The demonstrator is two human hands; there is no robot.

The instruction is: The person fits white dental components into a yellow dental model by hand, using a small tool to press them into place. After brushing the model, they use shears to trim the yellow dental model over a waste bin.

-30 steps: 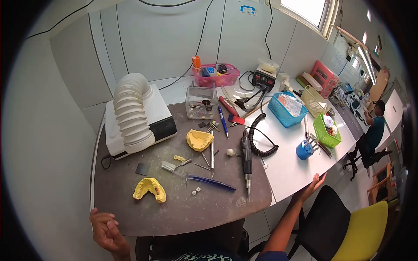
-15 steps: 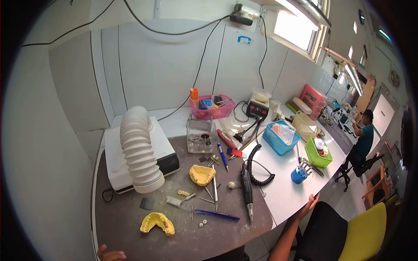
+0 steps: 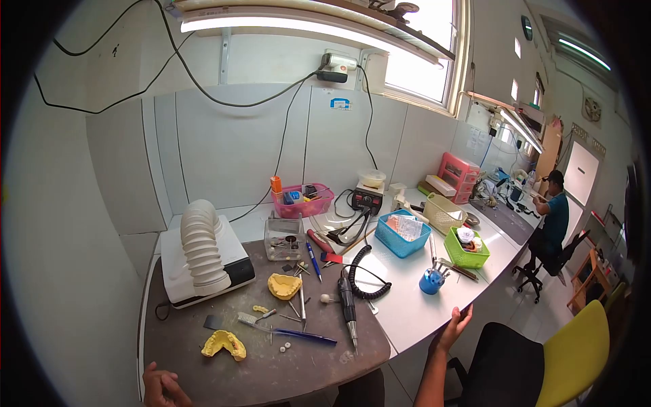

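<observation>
My left hand (image 3: pixel 165 386) is at the near left edge of the brown work mat (image 3: pixel 258 386), fingers loosely bent and apart, holding nothing. Nearest to it lies a horseshoe-shaped yellow dental cast (image 3: pixel 224 344). My right hand (image 3: pixel 452 329) rests against the front edge of the white tabletop, fingers apart and nothing in them. A second yellow dental cast (image 3: pixel 284 287) sits farther back. Between the casts are a small yellow tooth piece (image 3: pixel 260 308) and a toothbrush with a blue handle (image 3: pixel 305 334). Two small white pieces (image 3: pixel 285 347) lie in front. To their right is a black rotary handpiece (image 3: pixel 348 308).
A white machine (image 3: pixel 237 254) with a ribbed hose (image 3: pixel 203 251) stands at left. Behind are a clear box (image 3: pixel 283 241), a pink basket (image 3: pixel 305 205) and a control unit (image 3: pixel 367 199). Blue (image 3: pixel 402 237) and green (image 3: pixel 466 252) baskets stand right; a person (image 3: pixel 555 210) sits farther off.
The view has tilted up and shifted right. More of my left hand shows, its fingers now more bent. My right hand is still at the table edge. The items on the bench have not moved.
</observation>
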